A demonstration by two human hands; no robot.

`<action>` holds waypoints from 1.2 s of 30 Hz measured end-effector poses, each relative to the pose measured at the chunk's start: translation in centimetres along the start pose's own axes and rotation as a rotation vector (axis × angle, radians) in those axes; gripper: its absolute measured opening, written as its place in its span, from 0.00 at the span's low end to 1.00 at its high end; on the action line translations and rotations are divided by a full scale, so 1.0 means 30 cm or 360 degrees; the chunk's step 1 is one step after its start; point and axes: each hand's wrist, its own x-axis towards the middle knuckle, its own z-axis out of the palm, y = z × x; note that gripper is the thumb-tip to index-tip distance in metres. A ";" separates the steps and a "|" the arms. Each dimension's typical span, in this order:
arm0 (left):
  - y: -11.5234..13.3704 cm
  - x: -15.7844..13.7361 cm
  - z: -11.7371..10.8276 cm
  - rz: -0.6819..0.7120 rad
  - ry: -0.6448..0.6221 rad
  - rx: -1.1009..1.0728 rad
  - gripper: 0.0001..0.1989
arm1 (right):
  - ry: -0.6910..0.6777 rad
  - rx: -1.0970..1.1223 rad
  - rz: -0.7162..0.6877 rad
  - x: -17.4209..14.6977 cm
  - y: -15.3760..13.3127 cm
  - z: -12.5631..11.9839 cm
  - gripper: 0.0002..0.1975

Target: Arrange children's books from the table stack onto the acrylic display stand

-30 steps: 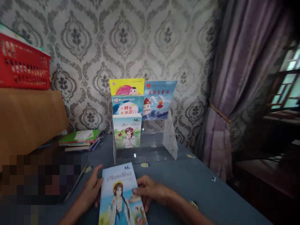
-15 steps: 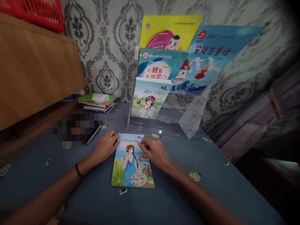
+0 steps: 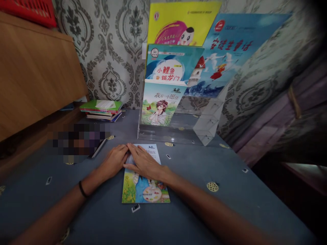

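Slim glossy paperback, pale-blue top and painted-girl cover [image 3: 145, 187], lies flat on the blue-grey patterned surface [image 3: 194, 211], just in front of the stand. Our right hand [image 3: 144, 165] is laid palm down across its upper part, fingers straight and close together, thumb spread, nothing clamped. Our left hand [image 3: 116, 160] is at the top left corner, fingertips meeting the right's; can't tell if it pinches the edge. Progress, our read: four books are up in the clear, stepped acrylic stand [image 3: 208, 127], so racking looks well along; this paperback is outside it, so it counts as left over. Left column steps up: thick pale-green paperback with white page block [image 3: 160, 105], teal book with white oval [image 3: 168, 64], tall yellow book with magenta patch [image 3: 166, 17]. Right: wide sea-blue book with red lettering [image 3: 230, 58], cover smooth and shiny. Farther left we have a squared stack of thin books, green on top [image 3: 102, 105], and a wood-grain cabinet [image 3: 41, 71] under a slotted red plastic basket [image 3: 33, 12]. Behind: grey damask wallpaper [image 3: 109, 34].
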 end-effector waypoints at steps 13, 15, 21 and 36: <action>-0.011 -0.005 0.018 -0.0055 0.0004 0.0170 0.16 | 0.0159 0.0253 0.0363 -0.217 0.203 -0.095 0.33; -0.008 0.002 0.020 -0.0020 -0.0014 0.0190 0.17 | 0.0225 0.0435 0.0396 -0.228 0.223 -0.111 0.30; 0.033 0.082 0.040 0.0249 -0.0218 0.0211 0.23 | 0.0357 0.0756 0.0401 -0.217 0.239 -0.131 0.30; 0.186 0.101 0.052 0.0730 -0.0559 0.0077 0.26 | 0.0380 0.0766 0.0359 -0.219 0.238 -0.132 0.28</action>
